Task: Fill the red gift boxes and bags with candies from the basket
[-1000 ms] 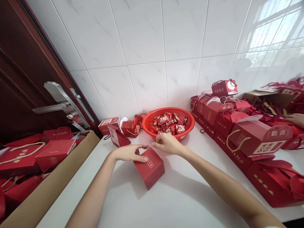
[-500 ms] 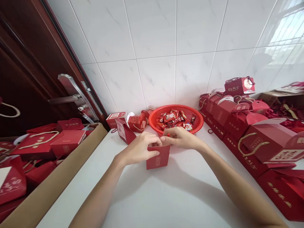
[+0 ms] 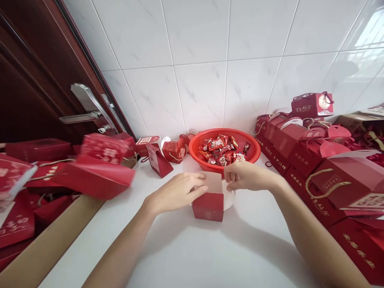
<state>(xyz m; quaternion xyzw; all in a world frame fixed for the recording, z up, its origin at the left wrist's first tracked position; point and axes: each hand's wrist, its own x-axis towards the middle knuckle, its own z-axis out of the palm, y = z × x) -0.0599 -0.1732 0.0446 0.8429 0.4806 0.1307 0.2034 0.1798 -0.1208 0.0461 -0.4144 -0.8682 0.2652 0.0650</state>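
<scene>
A small red paper box [image 3: 208,207] stands upright on the white table, its top unfolded and its pale inside showing. My left hand [image 3: 180,191] lies at the box's left upper edge, fingers bent over a flap. On the other side, my right hand [image 3: 247,177] has its thumb and fingers pinched near the box's white rounded side flap; whether it grips the flap is hard to make out. Just behind the box sits a red plastic basket [image 3: 256,154] holding several red-wrapped candies [image 3: 218,145].
Red gift boxes [image 3: 300,154] are stacked along the right. Smaller boxes [image 3: 160,160] stand at the back left. A cardboard carton [image 3: 60,232] of red boxes borders the left, with blurred red boxes [image 3: 99,172] above its edge. A tiled wall rises behind.
The box's top has opened out, and its side flap now shows. My right hand has moved right, away from my left. Blurred red boxes have appeared over the carton at the left.
</scene>
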